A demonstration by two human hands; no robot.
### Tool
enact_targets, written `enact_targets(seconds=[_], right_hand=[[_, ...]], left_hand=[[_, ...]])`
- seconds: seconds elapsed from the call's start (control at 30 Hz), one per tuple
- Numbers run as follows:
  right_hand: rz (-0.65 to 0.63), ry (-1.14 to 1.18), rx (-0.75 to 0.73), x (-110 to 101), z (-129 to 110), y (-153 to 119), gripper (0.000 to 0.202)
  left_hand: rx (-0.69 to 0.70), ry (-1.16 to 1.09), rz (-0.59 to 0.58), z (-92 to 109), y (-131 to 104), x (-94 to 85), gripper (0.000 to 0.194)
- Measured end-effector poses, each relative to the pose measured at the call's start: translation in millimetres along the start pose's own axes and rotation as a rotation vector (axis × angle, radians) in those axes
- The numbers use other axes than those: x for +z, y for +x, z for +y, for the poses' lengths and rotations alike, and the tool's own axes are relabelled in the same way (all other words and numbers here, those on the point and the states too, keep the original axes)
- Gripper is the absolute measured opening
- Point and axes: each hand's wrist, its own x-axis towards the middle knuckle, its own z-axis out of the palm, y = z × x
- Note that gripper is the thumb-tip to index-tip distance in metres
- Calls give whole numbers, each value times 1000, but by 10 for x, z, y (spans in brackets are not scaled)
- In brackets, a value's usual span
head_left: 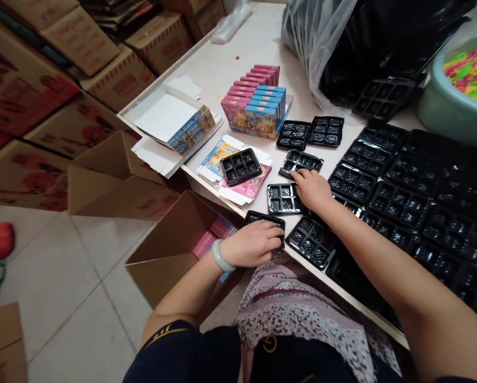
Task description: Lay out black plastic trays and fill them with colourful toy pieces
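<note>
My left hand [254, 242], with a pale green bangle at the wrist, is closed over a black plastic tray [262, 215] at the table's front edge. Its fingers cover much of that tray. My right hand [314, 190] has its fingertips bent onto the near edge of another black six-compartment tray [301, 161]; the thumb is hidden. Just left of that hand lies a third tray [283, 199]. One more tray [241, 166] rests on flat printed cartons [248, 187]. Farther back, two trays sit beside a row of upright pink and blue boxes [254, 109].
Many black trays [406, 197] cover the table's right side. Behind them stand a clear bag [318, 48] and a green tub [440, 101] of colourful small pieces. White-lined cartons [162, 119] stack at the left edge. An open cardboard box [166, 255] holding pink boxes stands below.
</note>
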Motion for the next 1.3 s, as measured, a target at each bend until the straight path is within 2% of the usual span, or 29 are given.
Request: enact_targets(seconds=[0.1, 0.23, 0.47, 0.57, 0.63, 0.73, 0.83, 0.9, 1.0, 1.1, 1.2, 1.3], right_hand=[[50, 36, 84, 21, 92, 23, 49], [60, 122, 151, -5, 156, 184, 45], [36, 151, 72, -20, 300, 206, 46], [48, 119, 37, -15, 367, 194, 50], [45, 90, 17, -20, 396, 212, 51], [48, 84, -6, -42, 424, 246, 51], [59, 77, -12, -69, 433, 249, 52], [47, 37, -16, -81, 433, 240, 51], [37, 2, -26, -77, 452, 241, 51], [71, 60, -58, -52, 521, 271, 53], [151, 205, -99, -42, 623, 298, 51], [242, 400, -126, -110, 733, 305, 45]], left_hand=[[21, 22, 25, -75, 61, 70, 15], [-6, 37, 36, -235, 120, 168, 20], [-53, 0, 82, -391, 155, 366, 32], [-34, -101, 175, -384, 144, 395, 39], [-73, -144, 273, -392, 166, 386, 36], [-248, -105, 366, -458, 294, 350, 34], [-432, -46, 308, -568, 516, 305, 44], [-506, -37, 237, -636, 659, 273, 49], [-509, -50, 147, -693, 787, 234, 44], [-449, -73, 116, -704, 802, 217, 35], [-408, -103, 140, -708, 779, 188, 33], [-367, -165, 239, -763, 798, 53, 33]])
